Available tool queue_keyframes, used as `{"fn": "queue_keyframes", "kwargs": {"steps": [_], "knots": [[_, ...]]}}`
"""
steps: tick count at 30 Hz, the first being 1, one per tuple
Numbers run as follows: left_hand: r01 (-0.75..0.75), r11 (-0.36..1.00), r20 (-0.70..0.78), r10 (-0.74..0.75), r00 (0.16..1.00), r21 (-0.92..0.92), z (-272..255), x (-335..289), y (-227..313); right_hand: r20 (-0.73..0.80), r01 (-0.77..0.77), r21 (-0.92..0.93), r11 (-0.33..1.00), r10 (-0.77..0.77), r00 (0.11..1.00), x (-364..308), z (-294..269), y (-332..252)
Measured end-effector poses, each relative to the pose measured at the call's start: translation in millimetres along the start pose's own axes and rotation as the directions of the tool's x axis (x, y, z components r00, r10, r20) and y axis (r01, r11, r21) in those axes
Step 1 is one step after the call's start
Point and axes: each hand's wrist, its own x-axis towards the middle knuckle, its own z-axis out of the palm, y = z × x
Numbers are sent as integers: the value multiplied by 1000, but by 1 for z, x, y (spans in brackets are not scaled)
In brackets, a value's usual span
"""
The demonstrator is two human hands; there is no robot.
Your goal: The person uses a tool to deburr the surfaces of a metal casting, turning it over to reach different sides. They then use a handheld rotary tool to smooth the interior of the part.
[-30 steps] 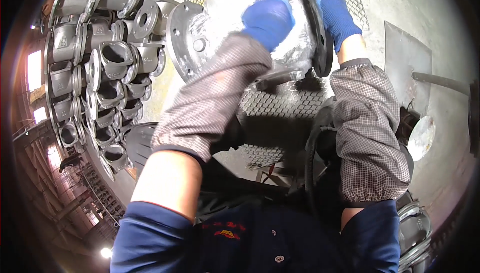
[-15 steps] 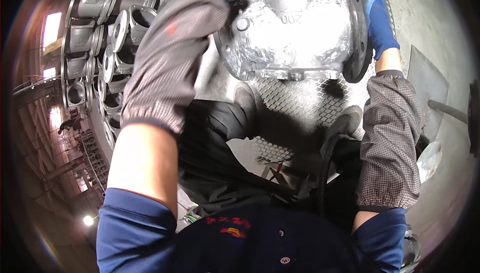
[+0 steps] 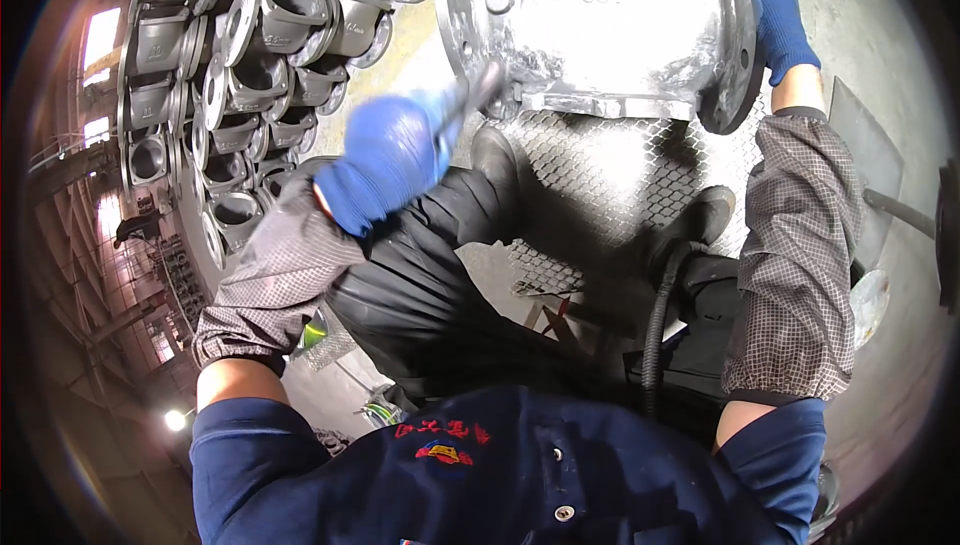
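A big silvery-grey metal valve body with a round flange at each end lies in front of my feet, brightly lit. My left hand, in a blue glove, is closed and blurred. From it a slim dark hand tool points at the lower corner by the left flange; its exact kind is smeared by motion, and I cannot tell whether its tip touches. My right hand, also gloved in blue, grips the outer side of the right flange, with its fingertips partly cut off by the frame's edge.
Stacked grey flanged castings rise on the left. Metal mesh lies beneath the valve body, and my dark shoes are close by. At the right stands a flat grey plate beside a rod. A ribbed black hose runs between my legs.
My left hand has come down and left from the top of the left flange, and the slim dark tool now shows in it. The valve body sits slightly higher in view; my right hand stays at its flange.
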Motion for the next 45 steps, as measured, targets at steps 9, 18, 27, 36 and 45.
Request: {"fn": "queue_keyframes", "kwargs": {"steps": [9, 18, 27, 36, 45], "knots": [[242, 965, 125, -254, 959, 105, 82, -5, 45, -8, 12, 19, 1000, -12, 1000, -14, 6, 10], [-42, 999, -497, 46, 866, 20, -35, 29, 27, -44, 31, 47, 998, -29, 999, -29, 0, 20], [-28, 949, -154, -22, 988, -313, 149, -47, 12, -43, -190, 323, 927, 215, 976, -87, 12, 42], [208, 924, -655, -375, 656, -321, 40, 28, 7, -128, -13, 400, 917, 70, 989, -82, 15, 68], [376, 689, -275, -640, 718, -620, 156, -40, 21, -75, -1, 479, 878, 42, 996, -68, 8, 96]]}}
